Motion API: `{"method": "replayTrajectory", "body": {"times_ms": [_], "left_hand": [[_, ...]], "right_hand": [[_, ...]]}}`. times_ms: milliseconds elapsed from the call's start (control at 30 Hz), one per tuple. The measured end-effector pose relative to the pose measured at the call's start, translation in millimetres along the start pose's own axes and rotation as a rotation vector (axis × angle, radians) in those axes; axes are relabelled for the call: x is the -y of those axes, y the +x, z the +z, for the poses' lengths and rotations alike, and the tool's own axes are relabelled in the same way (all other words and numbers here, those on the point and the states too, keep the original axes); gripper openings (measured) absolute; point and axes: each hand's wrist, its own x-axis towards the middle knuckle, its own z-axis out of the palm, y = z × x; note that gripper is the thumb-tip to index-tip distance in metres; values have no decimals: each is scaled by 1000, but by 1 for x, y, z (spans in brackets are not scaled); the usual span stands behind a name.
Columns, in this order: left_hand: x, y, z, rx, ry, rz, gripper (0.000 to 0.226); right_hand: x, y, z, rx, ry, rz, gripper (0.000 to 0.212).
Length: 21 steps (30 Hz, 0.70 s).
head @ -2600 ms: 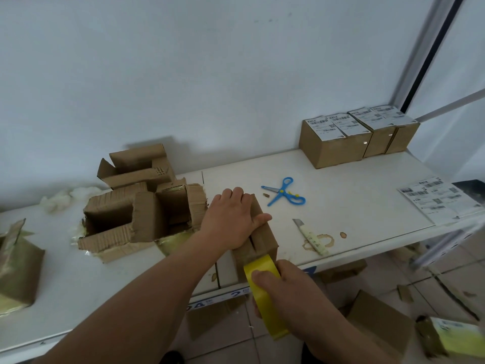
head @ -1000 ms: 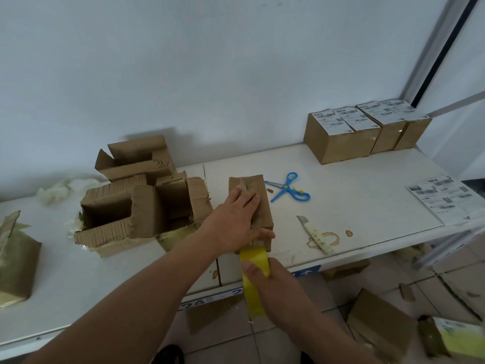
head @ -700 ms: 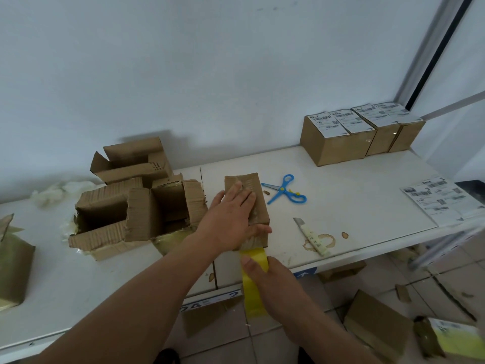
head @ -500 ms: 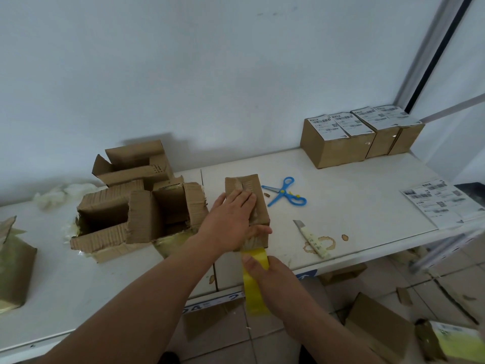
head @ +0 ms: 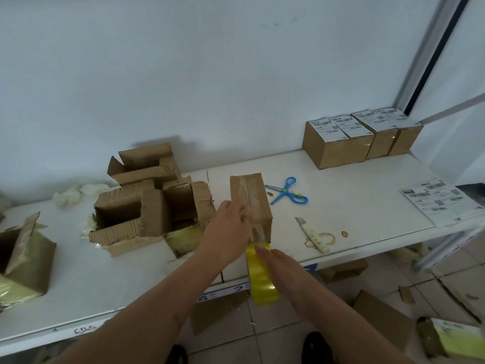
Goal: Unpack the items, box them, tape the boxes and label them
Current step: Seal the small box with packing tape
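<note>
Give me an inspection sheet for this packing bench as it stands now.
Surface: white table, ring stains beside the utility knife.
Job's things: small box with tape along its top seam; yellow tape roll at its near end; loose label sheets at the right edge; labelled boxes stacked against the wall.
Clutter: torn open cartons, white stuffing, blue scissors, another open carton at far left.
Hands: left hand blurred, pressing on the small box; right hand gripping the tape roll.
Cables: nothing seen.
Surroundings: plain wall, cardboard scraps on tiled floor.
</note>
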Motion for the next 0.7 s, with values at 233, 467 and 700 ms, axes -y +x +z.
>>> {"method": "replayTrajectory", "body": {"times_ms": [233,467,700], "left_hand": [[-5,-47,20,168,-429,-581,46],[-5,-42,24,205,-988,-735,28],[-9,-31,26,160,-1098,-847,20]], "right_hand": [[2,2,1,-33,-52,-25,62],[4,17,-13,-85,-1,69,73],[-14,41,-56,-464,-437,-94,37]]}}
